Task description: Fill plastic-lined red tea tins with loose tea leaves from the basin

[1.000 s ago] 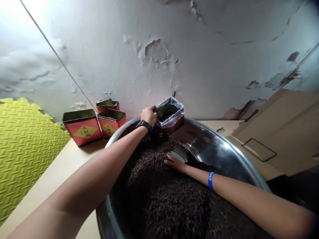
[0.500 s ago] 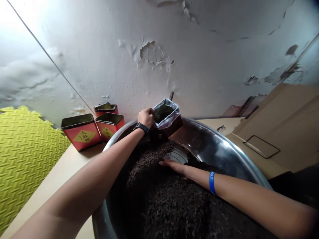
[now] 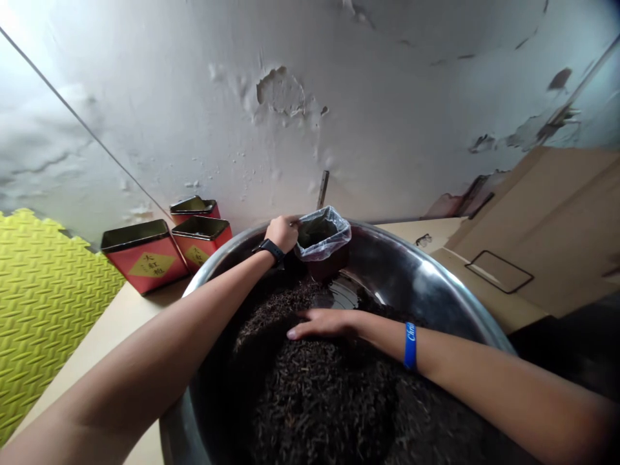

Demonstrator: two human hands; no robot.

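Observation:
My left hand (image 3: 282, 234) grips the rim of a dark red tea tin (image 3: 330, 263) at its left side, fingers closed over the edge. A clear plastic bag (image 3: 335, 245) lines the tin and folds out over its mouth. The tin is inside the far part of a big shiny metal basin (image 3: 438, 274). Dark loose tea leaves (image 3: 320, 400) fill much of the basin. On them rests my right hand (image 3: 329, 321), palm down, thumb and forefinger stretched apart; its other fingers are hidden, partly by the leaves.
Left of the basin, three red tins with open tops, including a large one (image 3: 145, 261), stand on a pale tabletop (image 3: 92, 352). A yellow foam mat (image 3: 43, 310) lies beyond. At right are a cardboard box (image 3: 557, 213) and a black wire frame (image 3: 498, 271). Behind rises a peeling wall (image 3: 194, 97).
The tin in my left hand has gone from tilted to more upright. My right hand has moved slightly left and nearer over the leaves, with its thumb now showing. The view has shifted a little.

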